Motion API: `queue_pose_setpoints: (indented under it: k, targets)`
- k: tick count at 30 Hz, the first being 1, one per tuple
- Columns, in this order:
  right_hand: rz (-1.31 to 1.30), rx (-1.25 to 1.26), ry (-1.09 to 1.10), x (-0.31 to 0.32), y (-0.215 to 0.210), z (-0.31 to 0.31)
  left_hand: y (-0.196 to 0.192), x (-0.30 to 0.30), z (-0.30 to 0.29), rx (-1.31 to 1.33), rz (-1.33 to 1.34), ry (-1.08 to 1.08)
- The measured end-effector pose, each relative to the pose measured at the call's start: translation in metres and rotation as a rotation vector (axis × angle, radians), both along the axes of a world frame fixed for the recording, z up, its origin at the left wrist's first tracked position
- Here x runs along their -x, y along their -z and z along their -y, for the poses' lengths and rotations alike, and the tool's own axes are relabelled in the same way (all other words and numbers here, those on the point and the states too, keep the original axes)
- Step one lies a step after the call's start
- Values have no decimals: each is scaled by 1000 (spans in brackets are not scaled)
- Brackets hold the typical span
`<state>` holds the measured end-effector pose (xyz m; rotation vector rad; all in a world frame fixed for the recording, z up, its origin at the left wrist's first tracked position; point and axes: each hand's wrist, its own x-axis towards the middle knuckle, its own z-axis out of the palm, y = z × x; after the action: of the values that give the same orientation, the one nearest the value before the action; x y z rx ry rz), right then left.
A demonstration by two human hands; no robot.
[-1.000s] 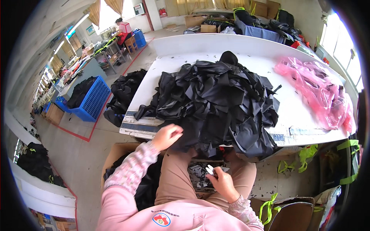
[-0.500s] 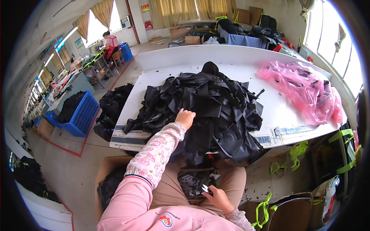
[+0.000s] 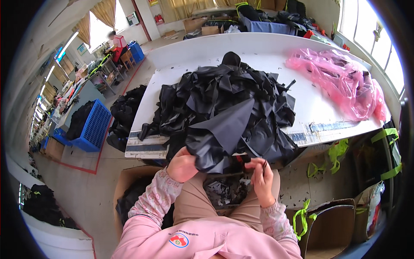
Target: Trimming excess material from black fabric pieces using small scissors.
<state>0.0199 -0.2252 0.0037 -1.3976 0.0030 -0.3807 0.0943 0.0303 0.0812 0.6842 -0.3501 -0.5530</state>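
My left hand is closed on the near left edge of a black fabric piece, pulled toward me off the front of the table. Above my right thigh, my right hand is raised with its fingers bent around small thread snips. Only a dark bit of them shows, and the blades cannot be made out. The right fingertips are close to the fabric's right side; whether they touch it I cannot tell. Behind both hands a big heap of black fabric pieces covers the middle of the white table.
A pink plastic bag lies on the table's right side. Cardboard boxes stand by my left side and right side. Scraps lie below, between my knees. At left is a blue crate; a person sits farther back.
My left hand has come back from the heap toward me, drawing a black fabric piece over the table edge. My right hand has risen from my lap toward that piece.
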Motion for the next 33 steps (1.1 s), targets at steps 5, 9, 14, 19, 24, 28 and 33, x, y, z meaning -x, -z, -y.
queue_pose_setpoints:
  k: [5, 9, 14, 19, 24, 28, 33]
  targets:
    - [-35, -142, -276, -12, -22, -34, -4, 39, -21, 250, -35, -27]
    - [-211, -420, -593, 9, -28, -74, 12, 77, -29, -18, 207, -52]
    - [-58, -12, -711, 55, -12, -71, 29, 68, -16, -450, 548, 152]
    - [-409, -652, -376, 51, -41, -55, 39, 50, -3, -892, 757, 427]
    - [-8, -174, -15, 38, -61, 20, 66, 55, -5, -1297, 899, 802]
    - [299, -246, -107, 49, -69, 67, 107, 53, -35, -1385, 1236, 474]
    - [303, -132, -680, 55, -114, 62, 26, 18, -22, -1153, 846, -89]
